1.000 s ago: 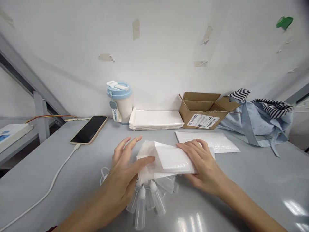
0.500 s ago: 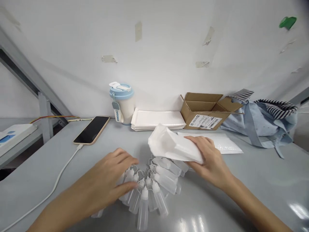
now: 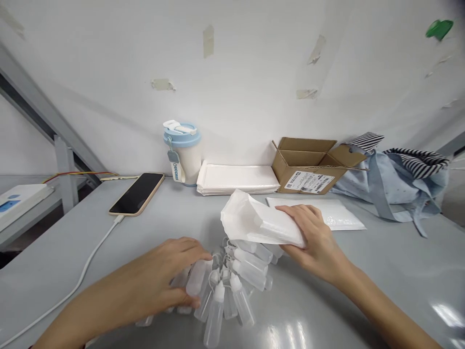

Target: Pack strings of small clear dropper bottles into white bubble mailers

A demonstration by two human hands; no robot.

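Note:
My right hand (image 3: 314, 240) is closed around the lower end of a white padded envelope (image 3: 261, 220), its open mouth facing left. Below that mouth, several translucent plastic dropper bottles (image 3: 250, 274) with white tethered caps lie in a loose pile on the grey table. At the pile's left side, my left hand (image 3: 178, 271) has its thumb and fingers around one dropper bottle (image 3: 196, 278). The bottle is tilted, and my fingers partly cover its ends. Other bottles lie under and beside this hand, partly hidden by it.
A second white padded envelope (image 3: 337, 215) lies flat behind my right hand. Along the wall stand a blue-lidded cup (image 3: 185, 160), a stack of white envelopes (image 3: 238, 179), an open cardboard box (image 3: 308, 167) and a blue cloth bag (image 3: 392, 184). A phone (image 3: 138, 194) with a white cable (image 3: 87, 266) lies left.
My left hand has lowered slightly and closed around one bottle, which now shows between thumb and fingers. The envelope in my right hand has hardly moved.

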